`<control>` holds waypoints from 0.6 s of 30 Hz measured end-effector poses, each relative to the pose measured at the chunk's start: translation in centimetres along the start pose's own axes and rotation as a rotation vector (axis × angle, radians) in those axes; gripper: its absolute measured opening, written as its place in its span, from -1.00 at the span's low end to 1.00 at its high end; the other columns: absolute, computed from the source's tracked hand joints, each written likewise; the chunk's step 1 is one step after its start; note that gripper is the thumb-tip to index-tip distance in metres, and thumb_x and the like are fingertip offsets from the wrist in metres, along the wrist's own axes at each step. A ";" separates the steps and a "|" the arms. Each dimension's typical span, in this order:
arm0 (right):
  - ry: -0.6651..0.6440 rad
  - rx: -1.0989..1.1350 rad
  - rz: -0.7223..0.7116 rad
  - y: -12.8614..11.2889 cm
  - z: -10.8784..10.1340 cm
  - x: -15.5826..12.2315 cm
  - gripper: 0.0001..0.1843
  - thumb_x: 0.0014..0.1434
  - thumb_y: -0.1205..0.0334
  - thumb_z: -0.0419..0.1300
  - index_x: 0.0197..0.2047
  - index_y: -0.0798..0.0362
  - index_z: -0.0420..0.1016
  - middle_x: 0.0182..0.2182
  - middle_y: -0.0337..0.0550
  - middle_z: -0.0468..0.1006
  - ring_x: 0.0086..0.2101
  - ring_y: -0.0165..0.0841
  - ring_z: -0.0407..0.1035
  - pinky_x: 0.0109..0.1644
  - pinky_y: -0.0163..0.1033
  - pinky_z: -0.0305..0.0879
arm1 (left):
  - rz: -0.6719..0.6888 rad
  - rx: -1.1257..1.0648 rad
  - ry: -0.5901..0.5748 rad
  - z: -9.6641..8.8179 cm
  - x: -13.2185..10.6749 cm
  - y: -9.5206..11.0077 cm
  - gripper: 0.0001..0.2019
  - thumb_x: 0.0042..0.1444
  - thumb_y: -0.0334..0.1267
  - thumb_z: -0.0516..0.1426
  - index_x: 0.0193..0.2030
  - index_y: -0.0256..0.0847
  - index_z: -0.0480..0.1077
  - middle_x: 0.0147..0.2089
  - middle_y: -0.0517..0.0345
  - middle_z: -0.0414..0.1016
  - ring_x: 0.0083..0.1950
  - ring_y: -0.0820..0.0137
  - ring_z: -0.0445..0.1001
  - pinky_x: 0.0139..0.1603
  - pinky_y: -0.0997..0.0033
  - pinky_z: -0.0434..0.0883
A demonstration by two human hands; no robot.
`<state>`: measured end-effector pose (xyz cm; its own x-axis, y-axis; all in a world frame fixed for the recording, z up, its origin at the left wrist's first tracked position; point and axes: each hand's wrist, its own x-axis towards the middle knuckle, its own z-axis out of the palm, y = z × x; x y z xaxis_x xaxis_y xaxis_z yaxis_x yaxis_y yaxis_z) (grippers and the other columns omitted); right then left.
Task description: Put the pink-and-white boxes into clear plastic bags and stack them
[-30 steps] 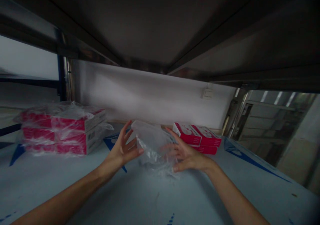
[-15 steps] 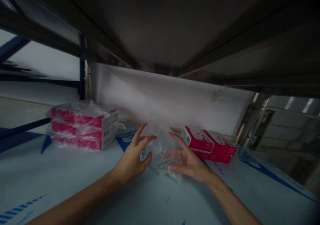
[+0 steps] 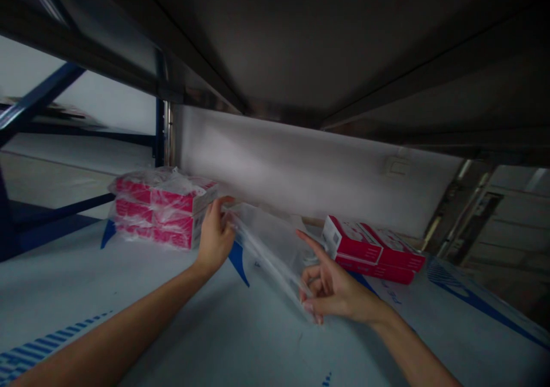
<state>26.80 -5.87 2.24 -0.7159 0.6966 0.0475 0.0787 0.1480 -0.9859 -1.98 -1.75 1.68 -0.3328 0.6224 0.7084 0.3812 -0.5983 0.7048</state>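
Observation:
A clear plastic bag (image 3: 268,249) is stretched between my two hands above the white shelf surface (image 3: 172,318). My left hand (image 3: 216,235) grips the bag's upper left corner, close to a plastic-wrapped stack of red and white boxes (image 3: 161,212). My right hand (image 3: 333,287) pinches the bag's lower right end with curled fingers, the index finger pointing up. Just behind my right hand lie two or three loose red boxes (image 3: 372,252).
A dark metal shelf (image 3: 301,43) hangs low overhead. A white wall (image 3: 301,169) closes the back. Blue rack struts (image 3: 43,95) stand at the left. The shelf surface carries blue printed marks, and an opening shows at the far right.
My hands have moved apart and pulled the crumpled bag out flat. The left hand rose toward the wrapped stack; the right hand dropped lower. The view has shifted left.

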 end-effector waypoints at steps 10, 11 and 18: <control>0.809 -0.231 -0.383 -0.2 -2.7 0.6 -0.60 0.15 -0.01 0.34 0.02 -0.07 0.48 -0.31 -0.13 0.58 -0.26 -0.22 0.49 -0.11 -0.07 0.41 | -0.678 -1.054 -0.420 0.5 0.1 1.3 -0.80 0.18 -0.22 0.17 -0.06 -0.15 0.38 -0.07 0.10 0.62 0.01 0.20 0.60 0.15 0.17 0.47; 0.844 -0.270 -0.387 -0.3 -3.1 0.6 -0.64 0.14 -0.02 0.35 -0.04 -0.08 0.49 -0.29 -0.14 0.58 -0.21 -0.20 0.49 -0.02 -0.04 0.38 | -0.703 -1.081 -0.487 0.5 -0.1 1.4 -0.80 0.17 -0.19 0.18 -0.07 -0.14 0.39 -0.07 0.09 0.62 0.00 0.19 0.60 0.14 0.14 0.48; 0.492 0.035 -0.112 0.2 -2.0 0.7 -0.26 0.21 -0.19 0.24 0.37 -0.25 0.10 -0.13 -0.10 0.58 -0.19 -0.16 0.52 -0.03 0.04 0.39 | -0.789 -1.037 -0.750 1.7 -2.5 1.6 -0.85 0.09 -0.17 0.29 -0.25 -0.14 0.48 -0.07 0.06 0.63 -0.02 0.15 0.61 0.05 0.10 0.50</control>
<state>27.69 -3.89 2.39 -0.3057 0.9275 0.2152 -0.0093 0.2231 -0.9747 0.96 -3.43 0.95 0.4734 0.8607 0.1874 -0.5498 0.1225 0.8263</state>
